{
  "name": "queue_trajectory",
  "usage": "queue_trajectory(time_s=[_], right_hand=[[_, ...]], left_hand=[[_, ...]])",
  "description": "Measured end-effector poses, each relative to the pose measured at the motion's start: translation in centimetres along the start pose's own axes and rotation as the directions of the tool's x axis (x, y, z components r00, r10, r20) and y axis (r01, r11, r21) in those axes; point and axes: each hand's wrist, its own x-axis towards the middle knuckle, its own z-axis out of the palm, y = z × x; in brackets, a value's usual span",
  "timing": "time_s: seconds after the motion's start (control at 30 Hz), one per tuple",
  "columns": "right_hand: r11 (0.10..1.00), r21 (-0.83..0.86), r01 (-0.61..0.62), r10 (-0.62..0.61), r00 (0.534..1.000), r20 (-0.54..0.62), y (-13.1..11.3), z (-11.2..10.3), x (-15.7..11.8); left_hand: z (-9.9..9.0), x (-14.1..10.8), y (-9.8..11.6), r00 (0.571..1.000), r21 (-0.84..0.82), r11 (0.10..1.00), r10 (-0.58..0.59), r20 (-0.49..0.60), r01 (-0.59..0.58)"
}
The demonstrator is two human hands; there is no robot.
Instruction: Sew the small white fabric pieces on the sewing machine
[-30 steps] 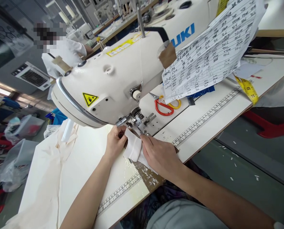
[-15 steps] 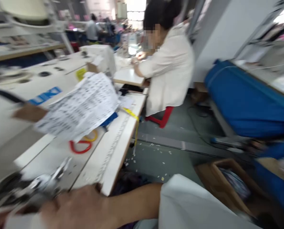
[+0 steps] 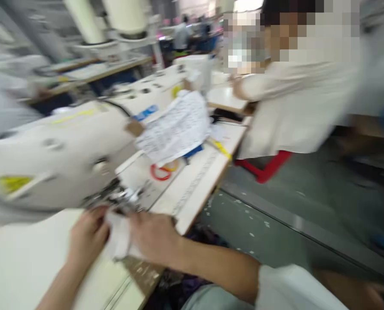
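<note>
A small piece of white fabric (image 3: 118, 236) lies between my two hands, in front of the sewing machine's metal needle and presser area (image 3: 124, 196). My left hand (image 3: 87, 234) is closed on its left side, fingers curled. Closed on its right side is my right hand (image 3: 155, 237), the forearm reaching in from the lower right. The white sewing machine (image 3: 66, 150) stands behind my hands on the worktable (image 3: 192, 193). Motion blur hides the fingertips and the fabric's exact shape.
Red-handled scissors (image 3: 161, 173) lie partly under a printed sheet (image 3: 179, 129). A yellow measuring tape (image 3: 222, 149) hangs over the table edge. A co-worker in a light shirt (image 3: 295, 103) sits at the right on a red stool (image 3: 265, 170). Scraps dot the floor (image 3: 275, 237).
The view has swung left, so the machine and table appear further right. My left hand and more of the machine now show, and the white fabric is visible between both hands.
</note>
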Motion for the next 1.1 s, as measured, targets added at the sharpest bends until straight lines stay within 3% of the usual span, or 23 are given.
queue_trajectory(time_s=[0.07, 0.13, 0.43, 0.93, 1.1], right_hand=[[0.999, 0.046, 0.027, -0.026, 0.999, -0.032, 0.5, 0.6, 0.7], [0.999, 0.030, 0.017, -0.014, 0.997, -0.075, 0.6, 1.5, 1.2], [0.996, 0.064, 0.063, -0.050, 0.981, -0.188, 0.5, 2.6, 0.9], [0.999, 0.040, 0.005, 0.000, 0.990, -0.138, 0.3, 2.4, 1.3], [0.997, 0.065, 0.051, -0.033, 0.968, -0.250, 0.5, 2.7, 1.1]], left_hand=[[-4.6, -2.0, -0.3, 0.998, 0.164, 0.985, -0.044, -0.052, 0.052], [-6.5, -2.7, -0.2, 0.995, 0.235, 0.967, -0.087, -0.056, 0.097], [-5.6, -2.3, -0.1, 0.986, 0.215, 0.962, -0.163, -0.039, 0.168], [-5.7, -2.4, -0.4, 0.984, 0.245, 0.953, -0.177, -0.026, 0.178], [-5.7, -2.3, -0.3, 0.984, 0.253, 0.951, -0.171, -0.044, 0.176]])
